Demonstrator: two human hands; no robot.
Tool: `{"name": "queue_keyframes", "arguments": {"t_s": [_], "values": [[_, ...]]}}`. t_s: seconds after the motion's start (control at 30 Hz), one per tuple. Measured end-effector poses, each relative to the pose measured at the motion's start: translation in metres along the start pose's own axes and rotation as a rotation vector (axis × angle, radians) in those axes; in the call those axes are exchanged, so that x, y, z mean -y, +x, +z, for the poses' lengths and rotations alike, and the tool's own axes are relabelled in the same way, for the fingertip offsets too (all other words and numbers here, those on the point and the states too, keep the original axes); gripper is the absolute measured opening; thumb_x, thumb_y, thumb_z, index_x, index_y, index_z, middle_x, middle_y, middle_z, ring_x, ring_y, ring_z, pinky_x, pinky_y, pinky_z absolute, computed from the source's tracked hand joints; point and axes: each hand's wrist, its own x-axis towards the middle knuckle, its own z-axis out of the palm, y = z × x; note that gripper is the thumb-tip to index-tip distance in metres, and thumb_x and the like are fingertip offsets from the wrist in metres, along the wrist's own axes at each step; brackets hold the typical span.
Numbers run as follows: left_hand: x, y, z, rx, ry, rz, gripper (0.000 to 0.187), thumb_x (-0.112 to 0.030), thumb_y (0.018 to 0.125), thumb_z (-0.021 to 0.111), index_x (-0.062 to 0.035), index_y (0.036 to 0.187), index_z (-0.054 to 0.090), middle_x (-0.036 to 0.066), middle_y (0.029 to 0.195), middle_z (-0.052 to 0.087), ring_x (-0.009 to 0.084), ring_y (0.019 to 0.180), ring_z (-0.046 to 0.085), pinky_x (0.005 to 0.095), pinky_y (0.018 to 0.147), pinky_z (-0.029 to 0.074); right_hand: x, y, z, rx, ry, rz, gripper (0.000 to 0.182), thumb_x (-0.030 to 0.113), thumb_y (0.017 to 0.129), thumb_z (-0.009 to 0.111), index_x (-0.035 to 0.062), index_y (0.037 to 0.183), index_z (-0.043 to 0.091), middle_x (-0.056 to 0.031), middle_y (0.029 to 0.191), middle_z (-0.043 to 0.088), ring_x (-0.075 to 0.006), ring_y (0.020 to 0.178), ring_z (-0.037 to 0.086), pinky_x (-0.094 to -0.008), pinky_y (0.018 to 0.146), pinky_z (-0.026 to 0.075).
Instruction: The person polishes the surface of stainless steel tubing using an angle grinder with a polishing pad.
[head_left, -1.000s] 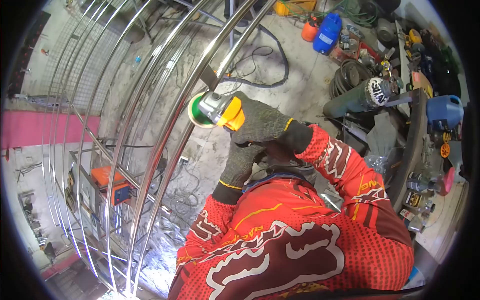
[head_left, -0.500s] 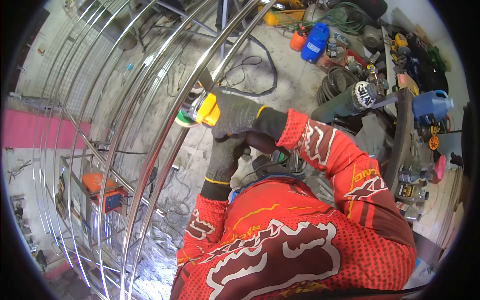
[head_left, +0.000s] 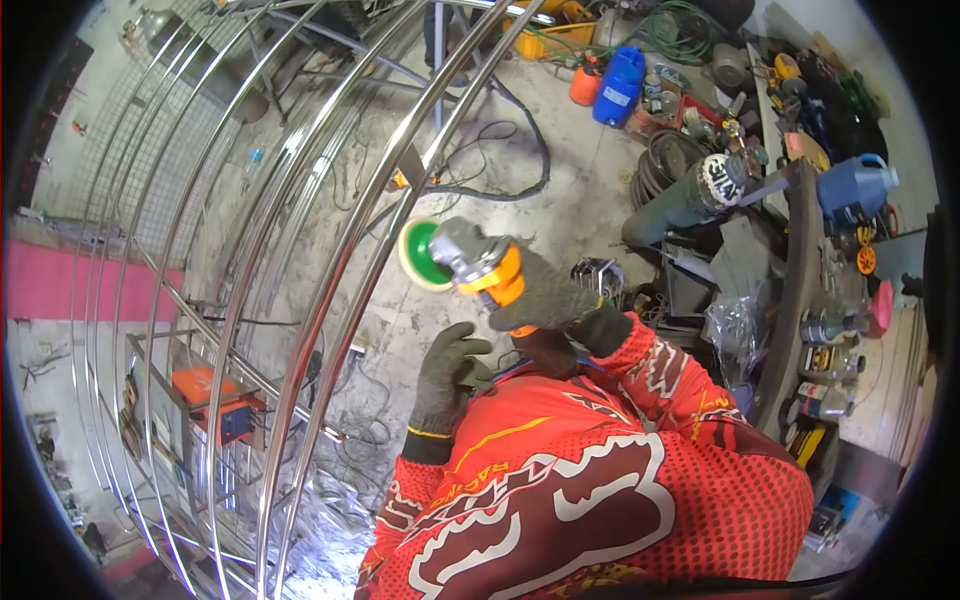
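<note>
Past the grinder-gripping fingers of the grey-gloved right hand, the yellow-and-grey power grinder carries its round green disc outward, I'd guess sparing the torso, apart from curved shiny metal tubes; the grey-gloved left hand curls loosely, empty.

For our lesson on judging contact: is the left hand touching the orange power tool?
Apart. In the head view, floor shows between the left hand and the power tool, which the right hand holds.
</note>
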Motion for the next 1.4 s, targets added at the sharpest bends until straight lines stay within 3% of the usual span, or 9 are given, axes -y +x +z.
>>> {"name": "queue_keyframes", "arguments": {"t_s": [0.03,0.07,0.13,0.17,0.2,0.4,0.7,0.87,1.4], "values": [[0.003,-0.004,-0.006,0.015,0.007,-0.002,0.051,-0.017,0.091,0.061,0.0001,0.137,0.047,0.019,0.115,0.063,0.0249,0.072,0.068,0.0407,0.063,0.061,0.0,-0.006,-0.004,-0.094,0.096,-0.033,0.066,0.007,0.067,0.079,0.0032,0.127,0.051,-0.0061,0.106,0.062,-0.0149,0.095,0.059,-0.032,0.086,0.05],[0.006,-0.007,-0.011,-0.094,-0.14,0.061,0.051,-0.018,0.088,0.062,-0.0002,0.135,0.05,0.02,0.115,0.064,0.0269,0.081,0.068,0.0397,0.07,0.061,0.007,-0.006,-0.015,-0.112,-0.278,-0.26,0.068,0.003,0.067,0.078,0.0064,0.129,0.051,-0.0065,0.103,0.063,-0.0163,0.093,0.062,-0.0337,0.084,0.053],[0.006,-0.011,-0.018,-0.106,-0.294,0.171,0.047,-0.013,0.082,0.062,-0.0008,0.127,0.057,0.021,0.115,0.064,0.0328,0.104,0.065,0.0432,0.087,0.059,0.036,-0.026,-0.016,-0.189,-0.037,-0.024,0.068,0.001,0.067,0.078,0.0071,0.129,0.051,-0.0067,0.101,0.063,-0.0176,0.092,0.064,-0.035,0.082,0.055],[0.002,-0.016,-0.016,-0.091,-0.296,0.167,0.047,-0.013,0.082,0.062,-0.0008,0.127,0.057,0.021,0.115,0.064,0.0328,0.104,0.065,0.0432,0.087,0.059,0.047,-0.033,-0.011,-0.251,0.218,0.214,0.067,-0.001,0.068,0.079,0.0078,0.128,0.051,-0.0068,0.1,0.063,-0.019,0.09,0.065,-0.0362,0.08,0.057],[-0.004,-0.023,-0.012,-0.051,-0.219,0.198,0.046,-0.012,0.081,0.062,-0.0007,0.125,0.057,0.021,0.116,0.064,0.0327,0.102,0.066,0.0443,0.087,0.06,0.046,-0.037,-0.007,-0.325,0.224,0.142,0.062,0.01,0.07,0.083,0.0044,0.125,0.056,-0.0081,0.094,0.067,-0.0212,0.082,0.069,-0.0373,0.073,0.061],[-0.051,-0.059,0.017,0.025,0.252,0.518,0.058,-0.008,0.094,0.065,-0.0047,0.143,0.035,0.021,0.117,0.063,0.0239,0.084,0.07,0.0427,0.076,0.063,0.023,-0.063,0.025,-0.303,0.296,0.161,0.067,0.0,0.072,0.081,0.0096,0.131,0.051,-0.0054,0.1,0.065,-0.0185,0.087,0.067,-0.0367,0.076,0.06],[-0.068,-0.068,-0.008,-0.186,0.443,0.741,0.035,0.002,0.09,0.064,0.0036,0.125,0.061,0.013,0.107,0.066,0.0201,0.085,0.068,0.0367,0.075,0.062,0.001,-0.075,0.073,-0.179,0.289,0.294,0.07,0.0,0.071,0.082,0.0101,0.132,0.049,-0.0053,0.102,0.066,-0.019,0.09,0.067,-0.0375,0.081,0.059],[-0.077,-0.072,-0.002,-0.203,0.402,0.792,0.023,0.001,0.09,0.067,0.0036,0.112,0.064,0.013,0.105,0.068,0.0194,0.087,0.068,0.0334,0.072,0.061,-0.006,-0.068,0.081,-0.098,0.345,0.267,0.071,0.001,0.07,0.083,0.0095,0.132,0.049,-0.0087,0.101,0.066,-0.0217,0.087,0.069,-0.039,0.077,0.061],[-0.073,-0.043,-0.005,-0.174,0.593,0.704,0.026,0.001,0.092,0.068,0.006,0.117,0.065,0.016,0.112,0.068,0.0198,0.088,0.071,0.031,0.07,0.062,-0.003,-0.075,0.09,-0.136,0.316,0.292,0.077,-0.006,0.064,0.081,0.0086,0.132,0.046,-0.0058,0.104,0.063,-0.0192,0.091,0.066,-0.0362,0.08,0.059]]}}
